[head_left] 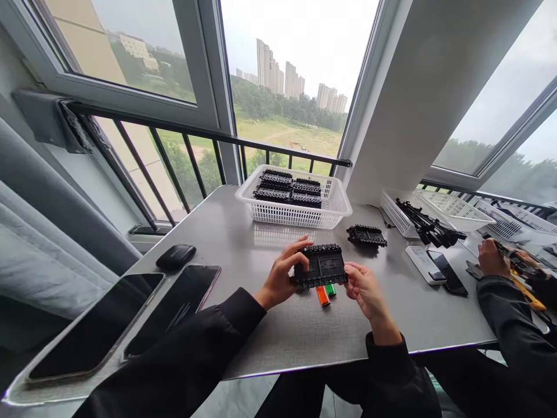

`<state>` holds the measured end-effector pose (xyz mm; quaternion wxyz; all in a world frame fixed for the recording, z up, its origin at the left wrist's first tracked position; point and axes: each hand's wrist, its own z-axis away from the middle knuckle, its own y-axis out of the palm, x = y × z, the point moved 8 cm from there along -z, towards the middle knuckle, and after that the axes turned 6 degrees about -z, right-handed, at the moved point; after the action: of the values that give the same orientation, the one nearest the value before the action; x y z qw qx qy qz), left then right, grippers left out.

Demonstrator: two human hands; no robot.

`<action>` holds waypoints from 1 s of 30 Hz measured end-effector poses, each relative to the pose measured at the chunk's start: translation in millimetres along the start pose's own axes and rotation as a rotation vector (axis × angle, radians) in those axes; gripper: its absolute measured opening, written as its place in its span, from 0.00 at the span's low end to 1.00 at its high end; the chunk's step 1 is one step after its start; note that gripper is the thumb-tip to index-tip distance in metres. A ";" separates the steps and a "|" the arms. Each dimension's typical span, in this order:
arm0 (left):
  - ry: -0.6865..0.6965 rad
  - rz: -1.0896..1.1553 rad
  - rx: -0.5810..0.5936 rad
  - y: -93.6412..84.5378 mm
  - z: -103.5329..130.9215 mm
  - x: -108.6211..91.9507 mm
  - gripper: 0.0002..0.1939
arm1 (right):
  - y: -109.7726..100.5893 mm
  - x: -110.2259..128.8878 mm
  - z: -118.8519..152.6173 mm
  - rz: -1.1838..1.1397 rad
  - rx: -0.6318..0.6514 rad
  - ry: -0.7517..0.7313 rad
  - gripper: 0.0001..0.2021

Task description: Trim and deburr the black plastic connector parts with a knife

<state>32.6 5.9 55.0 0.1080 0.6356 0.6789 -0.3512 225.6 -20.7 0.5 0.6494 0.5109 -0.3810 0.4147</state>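
A black rectangular plastic part [324,266] with toothed long edges is held up between my two hands, just above the table. My left hand [282,273] grips its left end, thumb and fingers closed around it. At the opposite end, my right hand [362,289] pinches the lower right corner. Below the part, an orange piece [322,296] and a green piece [331,289] lie on the table, partly hidden by it. A similar black part [366,235] rests on the table to the far right of my hands.
Behind stands a white plastic basket [300,218] with several black parts inside. Two tablets [98,325] and a black case [176,256] lie at left. At right are another basket [398,215] with black pieces, a phone [448,273], and a co-worker's hands [494,258].
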 end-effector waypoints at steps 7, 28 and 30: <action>-0.637 0.681 -0.055 18.2 9.6 43.0 0.25 | -8.6 5.8 -2.6 0.165 -0.040 -0.158 0.22; -0.788 0.449 -0.405 -6.5 22.4 66.1 0.24 | -40.4 13.1 -3.3 1.275 -0.097 -0.231 0.06; -0.792 0.448 -0.415 -8.1 22.3 65.3 0.24 | -38.2 15.9 -2.0 1.220 -0.087 -0.217 0.05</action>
<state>7.3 44.1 2.7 0.5545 0.5486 0.4883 -0.3913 267.0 -21.5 1.5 0.2732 0.2135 -0.6848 0.6410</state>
